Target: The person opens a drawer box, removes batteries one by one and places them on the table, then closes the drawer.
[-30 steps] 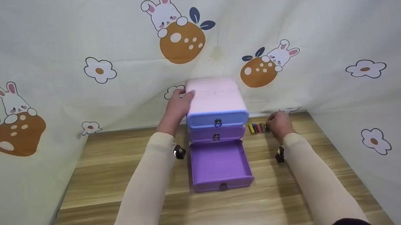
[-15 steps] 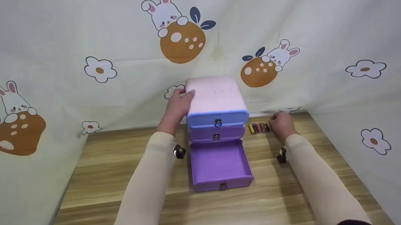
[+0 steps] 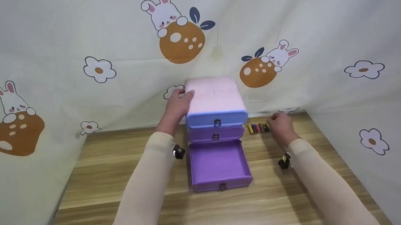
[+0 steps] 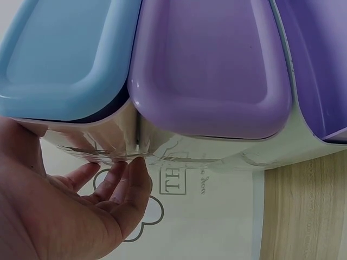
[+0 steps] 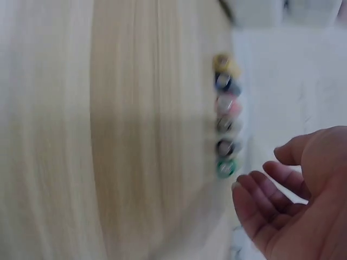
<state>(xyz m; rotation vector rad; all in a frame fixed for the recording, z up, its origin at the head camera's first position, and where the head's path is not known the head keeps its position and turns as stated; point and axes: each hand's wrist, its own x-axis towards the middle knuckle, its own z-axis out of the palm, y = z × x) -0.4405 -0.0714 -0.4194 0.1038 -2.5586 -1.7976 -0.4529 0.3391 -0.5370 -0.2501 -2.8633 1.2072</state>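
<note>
My left hand holds the upper left side of a small drawer cabinet with a pink top. Its thumb lies over the top edge, and its curved fingers touch the side wall. The cabinet's bottom purple drawer is pulled out, with nothing seen inside. The blue top drawer and purple middle drawer are pushed in. Right of the cabinet, several batteries lie side by side in a row. My right hand is at the row's right end, fingers loosely bent, holding nothing.
Everything stands on a wood-grain table. A pale cloth printed with rabbits and flowers hangs behind and at both sides. The pulled-out drawer juts toward the person between both forearms.
My right hand has shifted slightly, its wrist and forearm swinging toward me and to the right. The left hand, cabinet and batteries stay where they were.
</note>
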